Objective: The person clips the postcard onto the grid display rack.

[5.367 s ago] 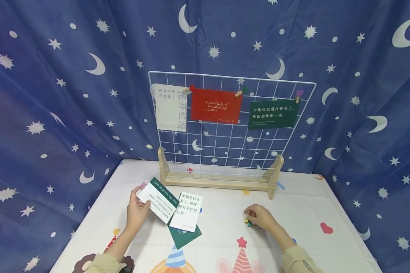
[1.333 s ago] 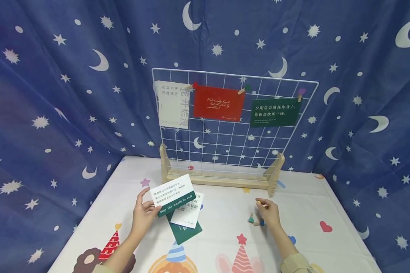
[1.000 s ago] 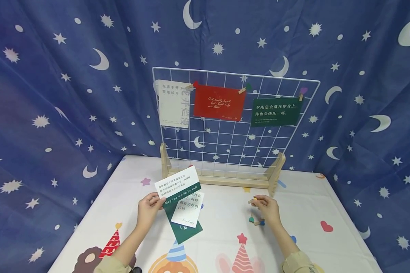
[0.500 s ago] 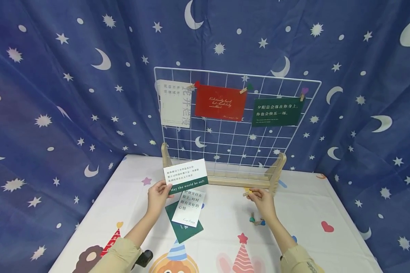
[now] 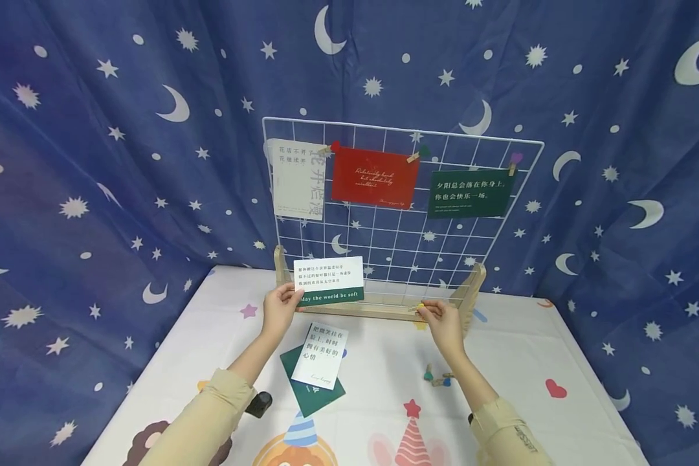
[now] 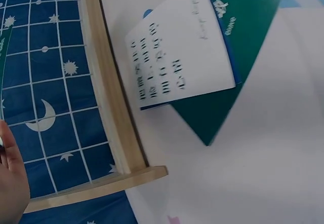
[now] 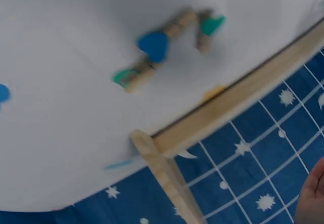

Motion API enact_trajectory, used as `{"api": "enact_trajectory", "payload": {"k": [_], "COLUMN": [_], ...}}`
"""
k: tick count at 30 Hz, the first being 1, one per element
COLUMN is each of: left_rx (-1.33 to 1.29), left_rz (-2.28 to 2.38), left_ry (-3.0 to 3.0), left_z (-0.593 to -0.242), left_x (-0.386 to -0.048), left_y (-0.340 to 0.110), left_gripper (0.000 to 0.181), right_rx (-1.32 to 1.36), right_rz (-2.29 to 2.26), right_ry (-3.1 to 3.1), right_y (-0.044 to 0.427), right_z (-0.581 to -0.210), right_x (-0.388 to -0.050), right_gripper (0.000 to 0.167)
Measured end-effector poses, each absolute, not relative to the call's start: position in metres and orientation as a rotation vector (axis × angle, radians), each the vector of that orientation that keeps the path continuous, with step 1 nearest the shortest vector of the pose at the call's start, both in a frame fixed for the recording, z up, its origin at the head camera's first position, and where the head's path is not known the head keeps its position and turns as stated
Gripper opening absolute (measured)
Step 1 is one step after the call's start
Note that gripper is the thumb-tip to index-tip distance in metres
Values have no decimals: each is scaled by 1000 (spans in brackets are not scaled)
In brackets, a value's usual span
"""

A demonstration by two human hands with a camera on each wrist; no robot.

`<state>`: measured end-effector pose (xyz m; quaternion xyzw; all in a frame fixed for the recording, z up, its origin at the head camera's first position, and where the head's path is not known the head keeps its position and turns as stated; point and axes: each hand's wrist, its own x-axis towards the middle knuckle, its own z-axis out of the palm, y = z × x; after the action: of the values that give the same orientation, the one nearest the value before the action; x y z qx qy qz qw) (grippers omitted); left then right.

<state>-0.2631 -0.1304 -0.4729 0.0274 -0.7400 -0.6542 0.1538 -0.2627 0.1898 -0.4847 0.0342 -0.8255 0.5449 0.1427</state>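
A white card with a green band (image 5: 329, 280) reading "May the world be soft" is pinched at its lower left corner by my left hand (image 5: 280, 312). It is held in front of the lower left of the white wire grid (image 5: 378, 241). My right hand (image 5: 444, 323) pinches a small wooden clothespin with a yellow end (image 5: 417, 307), near the grid's wooden base. Below it on the table lie several clothespins with heart ends, among them a blue one (image 7: 154, 46) and a green one (image 7: 210, 26). Only edges of both hands show in the wrist views.
A white card (image 5: 320, 356) overlaps a green card (image 5: 307, 396) on the table. Clipped along the grid's top are a white card (image 5: 298, 178), a red card (image 5: 375, 177) and a green card (image 5: 470, 193). The wooden stand's right foot (image 5: 470, 294) stands right of my right hand.
My left hand has picked up the banded card's place from over the pile, turned it upright and carried it to the grid. The right hand has lifted the yellow clothespin toward the grid.
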Motion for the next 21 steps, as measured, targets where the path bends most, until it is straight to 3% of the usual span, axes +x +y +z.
{"api": "enact_trajectory", "payload": {"k": [21], "left_rx": [-90], "left_rz": [-1949], "left_ry": [-2106], "left_z": [-438], "left_x": [-305], "left_y": [-129], "left_gripper": [27], "right_rx": [374], "right_rz": [1431], "right_ry": [-2176], "right_y": [143], "right_z": [-404], "right_x": [-315], "right_gripper": [16]}}
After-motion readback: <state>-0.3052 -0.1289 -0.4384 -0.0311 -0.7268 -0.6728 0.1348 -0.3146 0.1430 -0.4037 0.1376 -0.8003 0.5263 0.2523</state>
